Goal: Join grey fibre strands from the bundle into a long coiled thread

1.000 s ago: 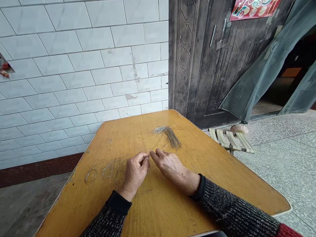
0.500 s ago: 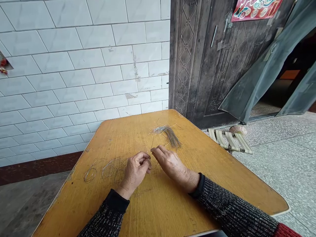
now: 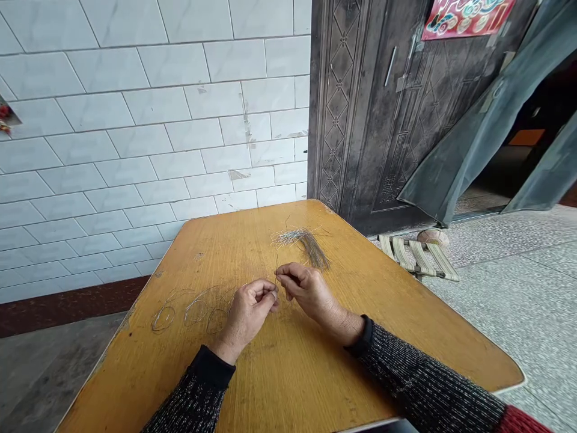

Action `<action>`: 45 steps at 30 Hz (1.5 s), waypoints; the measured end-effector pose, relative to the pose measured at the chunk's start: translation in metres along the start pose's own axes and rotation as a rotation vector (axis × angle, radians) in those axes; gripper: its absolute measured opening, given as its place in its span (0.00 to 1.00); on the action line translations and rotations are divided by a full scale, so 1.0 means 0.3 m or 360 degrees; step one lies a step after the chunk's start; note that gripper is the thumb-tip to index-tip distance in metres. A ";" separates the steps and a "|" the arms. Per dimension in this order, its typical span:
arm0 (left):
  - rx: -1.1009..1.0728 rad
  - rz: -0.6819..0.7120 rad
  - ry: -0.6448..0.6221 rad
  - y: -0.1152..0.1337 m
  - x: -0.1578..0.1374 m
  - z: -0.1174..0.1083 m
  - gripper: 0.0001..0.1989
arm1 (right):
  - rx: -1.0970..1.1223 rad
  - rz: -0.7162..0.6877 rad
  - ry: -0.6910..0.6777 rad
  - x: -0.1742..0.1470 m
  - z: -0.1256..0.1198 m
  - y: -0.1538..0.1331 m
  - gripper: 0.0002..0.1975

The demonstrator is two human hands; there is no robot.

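Note:
Over the middle of the wooden table (image 3: 279, 373), my left hand (image 3: 250, 310) pinches a thin wire (image 3: 276, 260) between thumb and forefinger. My right hand (image 3: 309, 294) grips the same wire just to the right, its fingertips almost touching the left ones. One end of the wire sticks up above both hands; its lower part is hidden by the fingers. Left of my left hand lie three wire loops, a left loop (image 3: 163, 319), a middle loop (image 3: 196, 311) and one partly behind the hand (image 3: 217, 320). A bundle of loose wires (image 3: 311, 245) lies beyond my right hand.
White wall tiles (image 3: 189, 120) stand behind the table, with a dark carved door (image 3: 369, 120) at the back right. A low strap stool (image 3: 419, 257) stands on the floor right of the table. A grey-green curtain (image 3: 473, 138) hangs in the doorway.
My right hand has turned a little, its fingers curling more and showing apart from the thumb. The wire's upper end now stands more upright. My left hand has barely moved.

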State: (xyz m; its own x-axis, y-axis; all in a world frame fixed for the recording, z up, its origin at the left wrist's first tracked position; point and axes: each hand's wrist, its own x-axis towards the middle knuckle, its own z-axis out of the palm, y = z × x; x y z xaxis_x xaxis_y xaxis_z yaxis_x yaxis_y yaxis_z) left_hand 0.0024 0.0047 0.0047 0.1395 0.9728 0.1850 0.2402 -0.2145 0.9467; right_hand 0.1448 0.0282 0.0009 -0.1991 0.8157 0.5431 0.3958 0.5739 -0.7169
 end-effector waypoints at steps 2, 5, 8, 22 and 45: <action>0.0049 0.0007 0.0006 -0.001 0.002 0.002 0.06 | -0.0097 -0.0098 0.0012 0.001 0.000 0.005 0.08; 0.0105 -0.0003 0.0010 0.000 0.003 0.004 0.08 | -0.0173 -0.0206 0.0017 0.001 -0.001 0.014 0.08; 0.0084 -0.0001 -0.0038 0.004 0.001 0.004 0.09 | -0.0212 -0.0221 0.0018 0.002 -0.004 0.021 0.08; -0.0334 -0.0207 0.0090 0.006 0.008 -0.003 0.06 | 0.0856 0.0464 -0.0146 0.006 0.003 -0.002 0.08; -0.1130 -0.0477 -0.0280 0.004 0.017 -0.058 0.08 | 0.1642 0.0834 -0.0240 0.008 -0.025 -0.025 0.15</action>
State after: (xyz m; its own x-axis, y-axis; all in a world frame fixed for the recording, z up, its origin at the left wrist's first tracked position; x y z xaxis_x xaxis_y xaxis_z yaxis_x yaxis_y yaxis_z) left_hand -0.0133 0.0110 0.0113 0.3298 0.9395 -0.0926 -0.3708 0.2192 0.9025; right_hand 0.1480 0.0252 0.0108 -0.3591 0.9308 0.0674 -0.4417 -0.1059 -0.8909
